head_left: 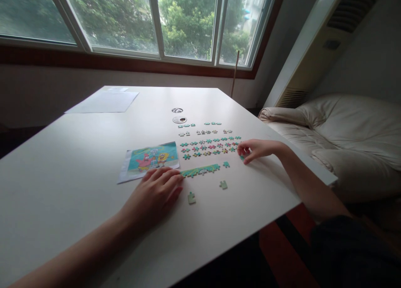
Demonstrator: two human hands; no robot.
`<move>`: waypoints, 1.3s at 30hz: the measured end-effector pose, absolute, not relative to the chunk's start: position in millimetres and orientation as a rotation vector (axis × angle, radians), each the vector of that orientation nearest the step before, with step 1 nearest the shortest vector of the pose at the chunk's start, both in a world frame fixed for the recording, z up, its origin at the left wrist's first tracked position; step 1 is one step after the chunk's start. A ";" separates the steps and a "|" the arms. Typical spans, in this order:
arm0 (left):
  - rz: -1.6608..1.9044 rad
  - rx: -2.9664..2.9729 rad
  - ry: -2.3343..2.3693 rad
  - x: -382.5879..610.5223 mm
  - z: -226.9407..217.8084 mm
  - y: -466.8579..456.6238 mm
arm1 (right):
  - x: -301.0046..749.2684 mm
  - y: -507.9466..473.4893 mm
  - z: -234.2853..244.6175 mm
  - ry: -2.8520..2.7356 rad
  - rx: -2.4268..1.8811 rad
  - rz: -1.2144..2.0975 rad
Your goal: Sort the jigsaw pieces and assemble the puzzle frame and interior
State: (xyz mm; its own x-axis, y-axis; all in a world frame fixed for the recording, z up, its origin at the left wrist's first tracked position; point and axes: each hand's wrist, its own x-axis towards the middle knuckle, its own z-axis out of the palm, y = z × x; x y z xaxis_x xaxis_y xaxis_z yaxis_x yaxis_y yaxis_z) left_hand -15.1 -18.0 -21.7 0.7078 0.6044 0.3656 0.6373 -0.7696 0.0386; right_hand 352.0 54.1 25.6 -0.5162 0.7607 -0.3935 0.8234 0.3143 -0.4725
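Observation:
My left hand (156, 194) lies flat on the white table (78, 166), fingers stretched out, fingertips touching the left end of a joined strip of puzzle pieces (201, 170). Just above it lies the reference picture (148, 160) with cartoon figures. My right hand (254, 149) rests at the right end of the rows of loose puzzle pieces (209, 145), its fingers curled in a pinch over a teal piece (242, 157). Two pale pieces (191, 198) (223, 184) lie face down near the strip, and one teal piece (226, 164) lies just off its right end.
A sheet of paper (103, 101) lies at the table's far left. A round cable hole (179, 119) and its cover (177, 110) sit mid-table. A cream sofa (344, 133) stands to the right, an air-conditioning unit (316, 49) behind it. Windows run along the back wall.

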 end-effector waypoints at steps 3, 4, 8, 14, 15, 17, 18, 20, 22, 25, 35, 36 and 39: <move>-0.552 -2.817 -1.026 -15.2 -21.8 -17.7 | 349.7 53.3 26.8 2.520 1.388 -1.081; -0.551 -2.817 -1.023 -15.3 -22.0 -17.6 | 348.6 52.8 27.9 2.553 1.322 -1.093; -0.555 -2.820 -1.021 -16.0 -23.0 -17.4 | 346.7 51.3 32.4 2.698 1.174 -0.995; -0.562 -2.820 -1.026 -16.0 -21.9 -17.9 | 351.4 53.3 27.6 2.574 1.421 -0.981; -0.559 -2.821 -1.028 -15.7 -21.6 -17.9 | 351.2 53.8 26.3 2.539 1.413 -1.004; -0.553 -2.823 -1.031 -15.3 -21.3 -18.0 | 350.1 54.8 24.5 2.542 1.350 -1.030; -0.552 -2.823 -1.032 -15.2 -21.2 -18.0 | 349.3 55.2 24.1 2.574 1.311 -1.028; -0.549 -2.826 -1.034 -15.2 -21.2 -17.9 | 348.0 55.7 24.3 2.653 1.243 -1.008; -0.546 -2.828 -1.039 -15.7 -21.4 -17.9 | 347.7 55.6 25.4 2.711 1.214 -0.993; -0.546 -2.828 -1.040 -16.4 -21.6 -18.1 | 348.2 54.1 27.4 2.734 1.295 -0.979; -0.544 -2.826 -1.045 -14.9 -21.1 -17.8 | 340.6 50.5 22.7 2.542 1.446 -1.019; -0.546 -2.827 -1.043 -15.0 -21.1 -17.7 | 339.9 50.6 22.3 2.539 1.435 -1.050; -0.543 -2.835 -1.040 -15.4 -20.8 -18.0 | 337.4 50.0 22.4 2.554 1.419 -1.114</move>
State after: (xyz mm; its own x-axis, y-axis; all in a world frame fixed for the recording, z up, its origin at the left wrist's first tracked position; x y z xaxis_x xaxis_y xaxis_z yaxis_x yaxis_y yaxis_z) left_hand -15.4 -18.0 -20.8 0.7079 0.6128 0.3513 0.6386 -0.7677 0.0524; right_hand 337.4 50.0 22.4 -0.5881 0.7358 -0.3357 0.7466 0.3342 -0.5752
